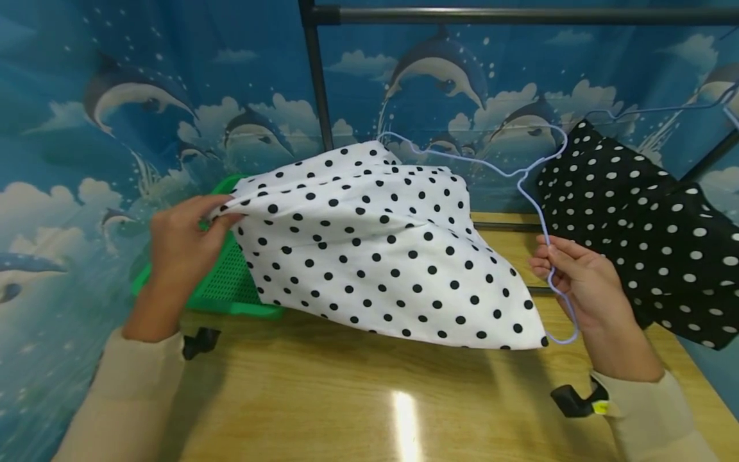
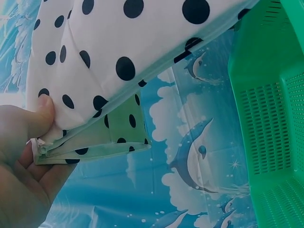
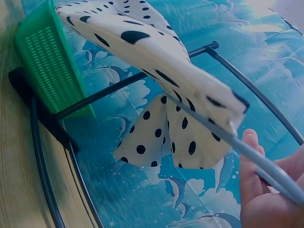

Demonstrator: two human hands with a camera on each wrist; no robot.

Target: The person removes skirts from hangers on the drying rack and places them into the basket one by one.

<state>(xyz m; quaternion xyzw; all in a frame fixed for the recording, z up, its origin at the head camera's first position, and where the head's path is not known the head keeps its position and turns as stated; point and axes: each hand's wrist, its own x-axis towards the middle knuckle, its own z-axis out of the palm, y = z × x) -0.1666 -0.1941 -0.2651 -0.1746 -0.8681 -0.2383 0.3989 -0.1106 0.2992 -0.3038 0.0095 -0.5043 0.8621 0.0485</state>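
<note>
A white cloth with black polka dots (image 1: 369,256) is stretched out above the table, draped over part of a light purple hanger (image 1: 491,165). My left hand (image 1: 187,240) pinches the cloth's left end between thumb and fingers; in the left wrist view the cloth (image 2: 95,71) shows folded layers there. My right hand (image 1: 586,279) grips the hanger by its right arm, close to the rounded end. The hanger's hook points up and right, and its lower bar is hidden by the cloth. In the right wrist view the hanger (image 3: 228,135) runs from the fingers into the cloth.
A green perforated basket (image 1: 231,276) stands at the left behind the cloth. A black rack (image 1: 462,15) spans the back. On the right, a black cloth with white dots (image 1: 664,237) hangs near another hanger (image 1: 664,110). Below lies the wooden table (image 1: 323,398).
</note>
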